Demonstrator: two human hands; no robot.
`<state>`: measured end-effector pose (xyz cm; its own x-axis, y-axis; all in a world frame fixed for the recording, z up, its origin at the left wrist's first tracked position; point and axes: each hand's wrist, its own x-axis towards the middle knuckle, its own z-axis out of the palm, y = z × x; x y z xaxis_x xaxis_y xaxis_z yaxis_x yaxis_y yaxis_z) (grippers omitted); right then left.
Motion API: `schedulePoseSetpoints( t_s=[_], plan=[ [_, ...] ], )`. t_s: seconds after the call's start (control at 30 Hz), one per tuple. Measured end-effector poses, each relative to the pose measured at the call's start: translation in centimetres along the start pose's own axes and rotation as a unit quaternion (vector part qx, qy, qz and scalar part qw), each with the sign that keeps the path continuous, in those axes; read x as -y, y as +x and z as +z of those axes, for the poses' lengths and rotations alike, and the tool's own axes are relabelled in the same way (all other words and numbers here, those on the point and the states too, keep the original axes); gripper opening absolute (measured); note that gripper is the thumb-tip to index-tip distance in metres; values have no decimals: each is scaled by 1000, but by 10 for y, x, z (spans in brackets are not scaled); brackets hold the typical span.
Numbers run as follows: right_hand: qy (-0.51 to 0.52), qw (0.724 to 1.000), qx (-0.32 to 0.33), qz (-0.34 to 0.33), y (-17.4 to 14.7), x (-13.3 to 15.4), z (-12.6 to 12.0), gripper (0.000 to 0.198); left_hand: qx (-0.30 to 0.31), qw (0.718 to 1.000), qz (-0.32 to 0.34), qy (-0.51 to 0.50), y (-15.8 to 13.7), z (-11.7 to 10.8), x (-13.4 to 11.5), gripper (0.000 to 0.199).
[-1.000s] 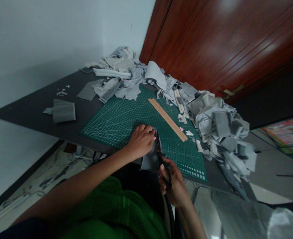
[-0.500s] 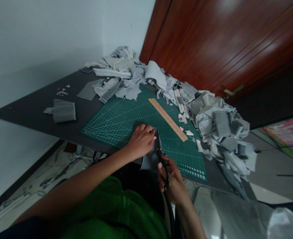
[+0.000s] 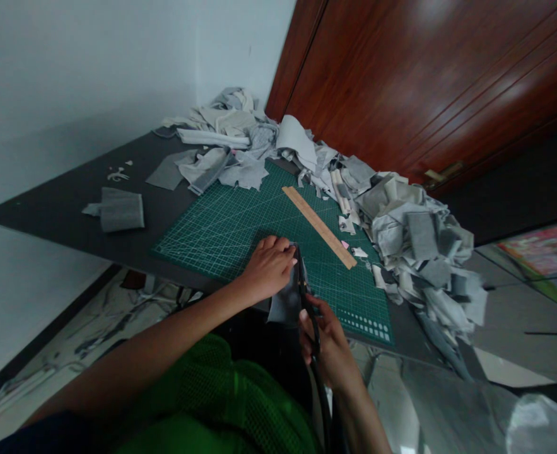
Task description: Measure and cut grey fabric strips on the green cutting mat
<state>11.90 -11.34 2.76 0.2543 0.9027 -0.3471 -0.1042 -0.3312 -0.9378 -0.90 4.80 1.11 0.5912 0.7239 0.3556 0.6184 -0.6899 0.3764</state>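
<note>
Under my left hand (image 3: 271,268) a piece of dark grey fabric (image 3: 284,306) is held down on the green cutting mat (image 3: 240,214). The fingers are bent and close together at the fabric's far end. Its near end hangs past the table's front edge. My right hand (image 3: 325,340) is closed round the black handles of a pair of scissors (image 3: 313,325). The scissors point away from me, their blades lying along the fabric's right side, close to my left fingertips. How far the blades are apart is hard to make out.
A wooden ruler (image 3: 318,227) lies on the mat, right of my hands. Heaped grey and white fabric scraps (image 3: 415,239) line the table's back and right. A folded grey piece (image 3: 122,209) and small offcuts lie on the left. Behind stands a reddish wooden door (image 3: 401,75).
</note>
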Motion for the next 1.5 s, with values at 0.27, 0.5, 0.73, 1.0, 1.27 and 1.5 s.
schedulePoseSetpoints(
  t_s=[0.27, 0.5, 0.73, 1.0, 1.27, 1.5],
  plan=[
    [-5, 1000, 5, 6, 0, 2, -2, 65, 2, 1000, -1, 3, 0, 0, 0, 33],
    [19, 1000, 3, 18, 1, 5, 1, 66, 2, 1000, -1, -2, 0, -1, 0, 33],
    [5, 1000, 6, 17, 1, 7, 3, 64, 4, 1000, -1, -5, 1, -2, -1, 32],
    [-9, 1000, 5, 6, 0, 5, 4, 65, 0, 1000, 3, -2, 1, 0, 0, 33],
    [-18, 1000, 1, -14, -2, 1, 5, 59, 0, 1000, 0, -3, 0, 0, 0, 31],
    [37, 999, -4, 4, -1, 4, 6, 62, 0, 1000, 4, -3, 0, -1, 1, 31]
  ],
)
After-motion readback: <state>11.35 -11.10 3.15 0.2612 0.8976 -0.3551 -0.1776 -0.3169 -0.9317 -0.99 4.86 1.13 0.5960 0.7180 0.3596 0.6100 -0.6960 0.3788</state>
